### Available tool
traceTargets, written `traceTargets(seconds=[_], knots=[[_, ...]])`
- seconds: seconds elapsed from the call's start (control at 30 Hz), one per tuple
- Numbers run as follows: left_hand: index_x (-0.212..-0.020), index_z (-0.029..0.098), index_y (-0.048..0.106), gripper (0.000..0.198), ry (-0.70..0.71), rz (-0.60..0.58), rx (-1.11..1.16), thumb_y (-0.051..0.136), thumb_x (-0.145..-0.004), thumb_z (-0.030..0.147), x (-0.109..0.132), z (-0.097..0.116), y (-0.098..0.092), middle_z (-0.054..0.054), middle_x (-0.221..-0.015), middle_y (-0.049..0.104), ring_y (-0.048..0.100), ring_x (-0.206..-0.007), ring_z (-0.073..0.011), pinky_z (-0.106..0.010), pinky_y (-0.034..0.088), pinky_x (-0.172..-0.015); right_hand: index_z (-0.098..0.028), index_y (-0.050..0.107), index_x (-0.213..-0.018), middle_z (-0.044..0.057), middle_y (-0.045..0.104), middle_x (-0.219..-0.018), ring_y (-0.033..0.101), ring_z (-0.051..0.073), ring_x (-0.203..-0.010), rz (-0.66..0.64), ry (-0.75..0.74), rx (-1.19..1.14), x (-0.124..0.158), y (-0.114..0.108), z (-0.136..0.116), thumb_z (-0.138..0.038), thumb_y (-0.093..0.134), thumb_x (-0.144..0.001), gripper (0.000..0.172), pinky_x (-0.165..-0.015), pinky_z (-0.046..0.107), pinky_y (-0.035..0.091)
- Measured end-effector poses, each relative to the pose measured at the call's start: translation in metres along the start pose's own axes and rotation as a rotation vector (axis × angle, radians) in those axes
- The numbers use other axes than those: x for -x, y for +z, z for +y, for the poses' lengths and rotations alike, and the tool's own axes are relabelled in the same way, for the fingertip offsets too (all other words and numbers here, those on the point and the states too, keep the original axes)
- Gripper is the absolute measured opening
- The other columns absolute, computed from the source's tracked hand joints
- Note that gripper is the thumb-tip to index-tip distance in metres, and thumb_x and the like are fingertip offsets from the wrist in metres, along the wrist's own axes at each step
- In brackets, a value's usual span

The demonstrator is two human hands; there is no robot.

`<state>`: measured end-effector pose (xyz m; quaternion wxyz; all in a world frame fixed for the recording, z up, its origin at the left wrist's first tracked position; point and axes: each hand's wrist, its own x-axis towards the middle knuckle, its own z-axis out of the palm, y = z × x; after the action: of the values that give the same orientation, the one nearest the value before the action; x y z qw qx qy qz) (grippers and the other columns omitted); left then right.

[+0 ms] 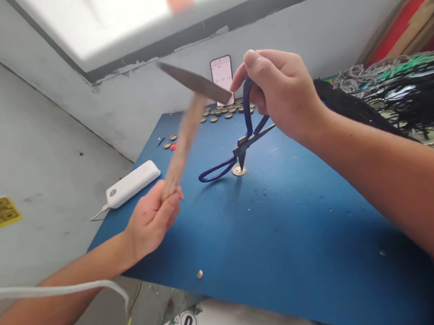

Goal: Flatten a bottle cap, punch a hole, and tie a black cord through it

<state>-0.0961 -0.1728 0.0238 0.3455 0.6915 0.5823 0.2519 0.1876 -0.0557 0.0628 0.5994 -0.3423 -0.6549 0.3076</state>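
Left fingers (168,209) tight round hammer handle (184,144), right fingers (258,68) round scissors loop (248,110).

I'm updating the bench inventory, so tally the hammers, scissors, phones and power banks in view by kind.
Hammer: 1, in the left hand
Scissors: 1, in the right hand
Phone: 1
Power bank: 1
Total: 4

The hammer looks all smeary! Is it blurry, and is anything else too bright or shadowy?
Head view, left of centre: the hammer is blurred, likely from motion; head view, top: the bright pane is washed out white; head view, middle: the scissors cast soft shadows on the blue table.
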Motion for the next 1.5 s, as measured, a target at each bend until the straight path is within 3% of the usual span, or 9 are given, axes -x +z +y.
traceTargets(seconds=[0.13, 0.47, 0.67, 0.8, 0.97, 1.07, 1.27, 1.37, 1.5], knots=[[-0.085, 0.021, 0.051, 0.035, -0.103, -0.082, -0.03, 0.055, -0.094, 0.054, -0.005, 0.002, -0.01, 0.006, -0.059, 0.041, 0.036, -0.048, -0.0096, -0.021, 0.032, -0.042, -0.026, 0.062, -0.07, -0.005, 0.034, -0.056, 0.03, 0.016, -0.052, 0.003, 0.0, -0.017, 0.0, 0.0, 0.001, -0.046, 0.05, -0.1, 0.038, -0.055, 0.033, 0.029], [-0.08, 0.022, 0.049, 0.036, -0.016, 0.079, -0.11, 0.049, -0.094, 0.056, -0.003, 0.009, -0.018, 0.005, -0.057, 0.04, 0.036, -0.047, -0.0115, -0.025, 0.032, -0.042, -0.02, 0.063, -0.074, -0.007, 0.039, -0.058, 0.031, 0.01, -0.049, -0.004, 0.008, -0.019, -0.001, 0.001, 0.001, -0.04, 0.051, -0.102, 0.036, -0.051, 0.028, 0.03], [-0.077, 0.021, 0.051, 0.04, -0.084, 0.005, -0.22, 0.055, -0.09, 0.059, -0.013, -0.001, -0.021, 0.005, -0.057, 0.042, 0.038, -0.05, -0.0112, -0.024, 0.032, -0.045, -0.018, 0.062, -0.068, -0.007, 0.039, -0.058, 0.035, 0.006, -0.051, -0.012, 0.019, -0.027, -0.002, 0.001, -0.001, -0.028, 0.049, -0.102, 0.038, -0.054, 0.028, 0.027], [-0.103, 0.023, 0.058, 0.039, -0.071, 0.126, -0.169, 0.05, -0.093, 0.06, -0.036, 0.003, -0.03, 0.006, -0.059, 0.047, 0.041, -0.047, -0.0131, -0.025, 0.034, -0.044, -0.019, 0.065, -0.071, -0.009, 0.041, -0.056, 0.034, 0.006, -0.053, -0.064, 0.04, -0.019, -0.002, -0.005, -0.005, -0.026, 0.073, -0.088, 0.019, -0.055, 0.029, 0.026], [-0.114, 0.024, 0.067, 0.033, 0.041, 0.101, -0.718, 0.052, -0.094, 0.045, -0.089, 0.019, -0.042, 0.0, -0.075, 0.065, 0.058, -0.067, -0.0179, -0.028, 0.04, -0.062, -0.021, 0.071, -0.077, -0.006, 0.053, -0.06, 0.041, 0.009, -0.057, -0.148, 0.01, 0.119, -0.001, -0.005, -0.014, -0.021, 0.077, -0.083, 0.008, -0.056, 0.029, 0.031], [-0.112, 0.023, 0.071, 0.03, 0.079, 0.009, -0.979, 0.058, -0.091, 0.04, -0.118, 0.023, -0.031, -0.004, -0.088, 0.072, 0.065, -0.084, -0.0242, -0.03, 0.042, -0.067, -0.022, 0.071, -0.077, -0.006, 0.057, -0.064, 0.044, 0.009, -0.059, -0.161, -0.051, 0.148, 0.002, 0.006, -0.02, -0.02, 0.074, -0.084, 0.008, -0.057, 0.029, 0.034], [-0.119, 0.015, 0.07, 0.036, 0.469, 0.146, -1.055, 0.062, -0.093, 0.039, -0.144, 0.048, 0.006, -0.013, -0.118, 0.072, 0.066, -0.111, -0.0305, -0.038, 0.05, -0.088, -0.021, 0.071, -0.075, -0.005, 0.06, -0.064, 0.049, 0.01, -0.061, -0.165, -0.064, 0.216, 0.002, 0.008, -0.026, -0.017, 0.072, -0.083, 0.009, -0.058, 0.029, 0.038], [-0.111, 0.017, 0.072, 0.031, 0.537, 0.135, -0.864, 0.062, -0.095, 0.041, -0.143, 0.067, 0.022, -0.01, -0.114, 0.074, 0.067, -0.107, -0.0259, -0.035, 0.05, -0.088, -0.019, 0.074, -0.073, -0.003, 0.06, -0.064, 0.05, 0.011, -0.062, -0.136, -0.037, 0.248, -0.007, -0.01, -0.019, -0.015, 0.074, -0.08, 0.008, -0.06, 0.03, 0.038], [-0.096, 0.017, 0.075, 0.033, 0.579, 0.044, -0.653, 0.053, -0.102, 0.041, -0.136, 0.075, 0.037, -0.005, -0.087, 0.075, 0.067, -0.08, -0.0176, -0.029, 0.046, -0.072, -0.019, 0.074, -0.074, -0.009, 0.038, -0.046, 0.032, 0.008, -0.047, -0.102, 0.125, 0.164, -0.014, -0.025, -0.008, -0.014, 0.074, -0.081, 0.009, -0.051, 0.032, 0.029]])
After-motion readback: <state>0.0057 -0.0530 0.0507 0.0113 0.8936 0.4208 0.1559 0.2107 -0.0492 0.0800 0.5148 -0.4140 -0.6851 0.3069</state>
